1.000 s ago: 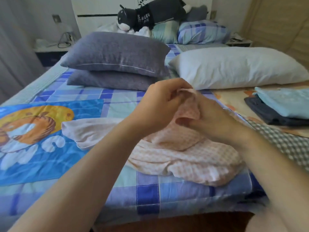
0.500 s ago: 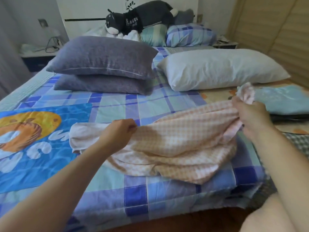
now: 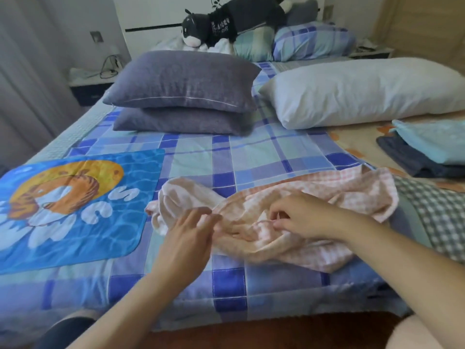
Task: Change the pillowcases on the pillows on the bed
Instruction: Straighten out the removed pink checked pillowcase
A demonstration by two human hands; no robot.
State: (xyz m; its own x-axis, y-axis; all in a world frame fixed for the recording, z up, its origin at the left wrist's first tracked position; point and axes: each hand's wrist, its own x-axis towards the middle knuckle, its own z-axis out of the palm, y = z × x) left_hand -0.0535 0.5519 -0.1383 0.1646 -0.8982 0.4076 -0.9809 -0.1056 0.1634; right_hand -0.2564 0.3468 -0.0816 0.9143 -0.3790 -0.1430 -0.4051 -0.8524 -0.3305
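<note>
The pink checked pillowcase (image 3: pixel 289 220) lies crumpled on the near part of the bed (image 3: pixel 226 157), on the blue plaid sheet, close to the foot edge. The right hand (image 3: pixel 299 217) rests on its middle with fingers curled, thumb and forefinger pinching a fold of the cloth. The left hand (image 3: pixel 188 235) is at the pillowcase's left end, fingers nearly straight and close together, the tips touching the fabric; whether it has hold of any of it I cannot tell.

Just left of the pillowcase lies a blue cartoon mat (image 3: pixel 70 202). Farther up the bed, 2 grey pillows (image 3: pixel 181 96) are stacked one on the other, and a bare white pillow (image 3: pixel 364 91) lies to their right. At the right edge sit folded cloths (image 3: pixel 427 149), a pale blue one on a dark one. A dark plush toy (image 3: pixel 226 23) lies at the headboard, above more pillows.
</note>
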